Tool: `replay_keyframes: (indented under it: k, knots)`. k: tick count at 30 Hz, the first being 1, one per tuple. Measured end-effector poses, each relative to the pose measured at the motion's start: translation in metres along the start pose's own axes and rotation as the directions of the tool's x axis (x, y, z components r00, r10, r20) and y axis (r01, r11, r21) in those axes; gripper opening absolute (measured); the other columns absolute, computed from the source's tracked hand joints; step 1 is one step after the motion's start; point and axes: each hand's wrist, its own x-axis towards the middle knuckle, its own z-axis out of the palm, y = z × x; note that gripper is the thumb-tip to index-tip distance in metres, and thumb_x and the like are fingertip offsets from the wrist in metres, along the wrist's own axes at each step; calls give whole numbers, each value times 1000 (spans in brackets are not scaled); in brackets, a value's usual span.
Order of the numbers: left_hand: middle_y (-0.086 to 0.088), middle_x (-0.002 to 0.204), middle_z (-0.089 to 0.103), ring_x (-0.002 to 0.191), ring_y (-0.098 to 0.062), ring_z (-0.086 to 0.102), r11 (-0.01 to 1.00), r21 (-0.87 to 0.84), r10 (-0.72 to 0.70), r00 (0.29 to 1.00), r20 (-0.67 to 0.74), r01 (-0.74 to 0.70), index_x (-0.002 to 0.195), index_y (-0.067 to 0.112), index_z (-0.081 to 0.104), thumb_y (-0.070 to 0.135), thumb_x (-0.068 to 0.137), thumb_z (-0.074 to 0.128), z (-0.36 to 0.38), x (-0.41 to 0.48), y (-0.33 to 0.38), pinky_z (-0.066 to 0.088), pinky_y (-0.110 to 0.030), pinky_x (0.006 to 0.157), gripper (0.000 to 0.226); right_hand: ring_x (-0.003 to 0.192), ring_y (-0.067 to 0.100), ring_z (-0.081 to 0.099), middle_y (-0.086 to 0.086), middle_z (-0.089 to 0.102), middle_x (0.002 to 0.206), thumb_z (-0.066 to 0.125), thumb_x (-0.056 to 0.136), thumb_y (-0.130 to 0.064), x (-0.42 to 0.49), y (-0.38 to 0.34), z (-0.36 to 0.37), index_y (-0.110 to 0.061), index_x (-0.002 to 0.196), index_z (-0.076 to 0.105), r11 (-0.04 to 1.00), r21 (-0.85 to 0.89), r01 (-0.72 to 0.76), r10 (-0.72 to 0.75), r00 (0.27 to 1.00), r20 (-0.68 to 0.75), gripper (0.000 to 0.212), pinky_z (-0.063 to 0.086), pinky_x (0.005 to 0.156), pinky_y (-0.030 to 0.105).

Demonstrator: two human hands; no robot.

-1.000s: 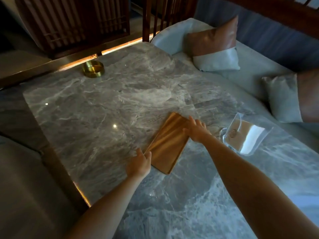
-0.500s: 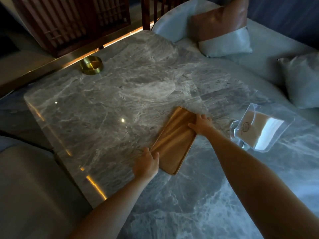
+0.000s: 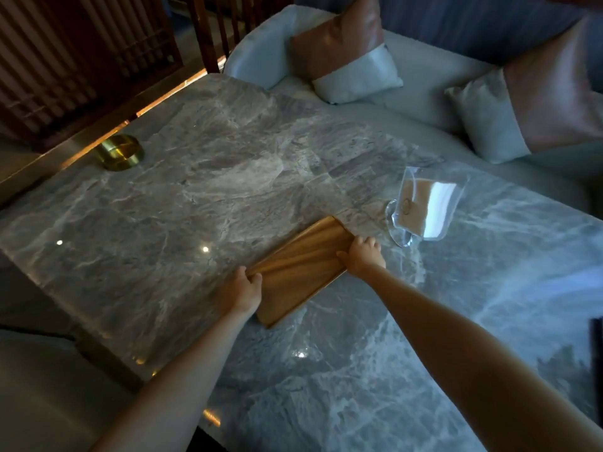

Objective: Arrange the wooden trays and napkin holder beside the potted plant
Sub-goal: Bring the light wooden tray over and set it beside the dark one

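A rectangular wooden tray (image 3: pixel 301 270) lies at an angle in the middle of the grey marble table (image 3: pixel 195 197). My left hand (image 3: pixel 243 290) grips its near-left edge, thumb over the rim. My right hand (image 3: pixel 362 254) holds its far-right edge. Just right of the tray stands a clear acrylic napkin holder (image 3: pixel 424 208) with pale napkins inside, apart from my right hand. No potted plant is in view.
A round brass dish (image 3: pixel 121 152) sits near the table's far-left edge. A grey bench with brown-and-grey cushions (image 3: pixel 349 57) (image 3: pixel 528 109) runs along the far side. Dark wooden slats stand beyond the table at the top left.
Both hands have closed more firmly on the tray's edges, the left thumb now hooked over the rim. The tray has turned slightly; my view has shifted.
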Motion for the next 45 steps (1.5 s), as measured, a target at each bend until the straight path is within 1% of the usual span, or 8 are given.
replay_keyframes:
  k: [6, 11, 16, 20, 25, 30, 40, 45]
  knots:
    - [-23, 136, 51, 125, -37, 48, 988, 109, 108, 994, -12, -106, 137, 5, 39, 28, 97, 39, -20, 2, 22, 37, -38, 104, 46, 128, 39, 37, 24, 35, 139, 47, 91, -30, -36, 21, -3, 1, 131, 34, 974, 214, -81, 90, 995, -34, 52, 34, 106, 44]
    - [-25, 131, 52, 124, -40, 46, 958, 210, 210, 976, -58, -194, 132, 16, 44, 40, 93, 42, -29, 2, 61, 38, -44, 106, 46, 113, 37, 52, 23, 52, 125, 48, 91, -27, -65, 44, -22, 1, 116, 47, 917, 385, -106, 161, 980, -113, 37, 43, 88, 39]
    - [-26, 143, 33, 132, -41, 30, 919, 230, 338, 940, -50, -319, 133, 20, 43, 44, 92, 42, -27, -18, 121, 29, -49, 110, 47, 85, 33, 60, 20, 60, 94, 50, 88, -23, -98, 77, -37, -10, 86, 52, 756, 650, -78, 259, 947, -188, 13, 52, 82, 47]
    - [-24, 140, 37, 130, -40, 33, 834, 296, 499, 866, -42, -466, 130, 21, 46, 45, 92, 42, -10, -44, 174, 27, -47, 110, 45, 53, 25, 56, 10, 55, 76, 49, 90, -17, -127, 109, -50, -10, 89, 48, 609, 791, -61, 359, 910, -207, 8, 56, 67, 47]
    - [-24, 139, 37, 131, -40, 32, 691, 309, 672, 738, 62, -654, 131, 22, 47, 44, 91, 43, 31, -88, 233, 27, -46, 111, 46, 62, 36, 63, 26, 59, 94, 49, 90, -12, -164, 153, -58, -14, 72, 45, 469, 880, -70, 484, 854, -190, 19, 58, 65, 51]
    - [-22, 143, 35, 135, -38, 28, 505, 347, 778, 591, 214, -790, 136, 24, 44, 44, 92, 42, 88, -139, 276, 24, -46, 113, 48, 40, 21, 58, 20, 57, 79, 48, 91, -11, -197, 200, -53, -17, 68, 40, 323, 943, -75, 591, 794, -140, 25, 53, 40, 29]
    - [-18, 151, 27, 140, -35, 22, 237, 405, 723, 439, 534, -883, 144, 28, 30, 40, 93, 40, 210, -201, 305, 22, -44, 114, 53, 35, 21, 57, 14, 54, 54, 43, 94, -11, -217, 269, -15, -7, 70, 39, 32, 988, -149, 735, 674, 78, 24, 50, 33, 27]
    - [-16, 152, 28, 140, -35, 24, 157, 410, 665, 403, 629, -899, 145, 23, 26, 42, 90, 48, 261, -207, 305, 25, -47, 113, 63, 45, 24, 60, 15, 57, 57, 43, 95, -12, -212, 290, 6, -8, 66, 42, -118, 977, -176, 720, 662, 206, 29, 56, 48, 35]
